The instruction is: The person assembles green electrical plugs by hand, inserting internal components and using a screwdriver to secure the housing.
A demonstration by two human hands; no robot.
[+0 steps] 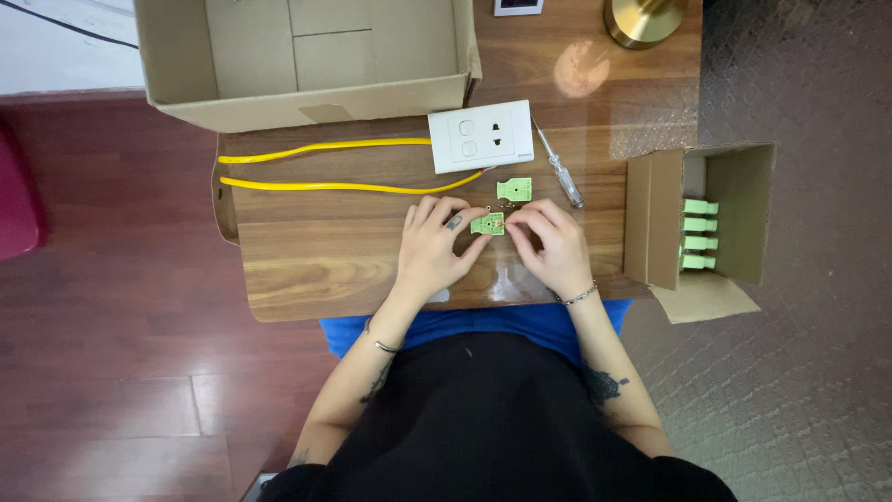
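We look straight down on a small wooden table [325, 251], and both hands meet near its middle over one green socket module [488, 223]. The left hand [432, 249] has its fingertips on the module's left edge, fingers curled lightly, pinching rather than clenched. The right hand [550, 246] closes in from the module's right side, fingers bent with their tips at that edge; we cannot tell how firmly it grips, but it touches the piece. So the module sits between the two hands, low over the tabletop.

Just beyond the module, further from the person, lies a second green module [514, 189], free of both hands. Beyond that one rests a white wall plate [480, 137] with two switches and a socket opening. A screwdriver [558, 165] with a clear handle lies slanted just right of the plate. A yellow cable [325, 165] runs in two strands leftward from the plate across the table.

An open cardboard box [307, 60] stands at the far edge of the table. Off the table's right end, a smaller open carton [701, 223] shows a column of green parts [700, 234] inside. A brass lamp base [643, 20] stands at the far right corner.
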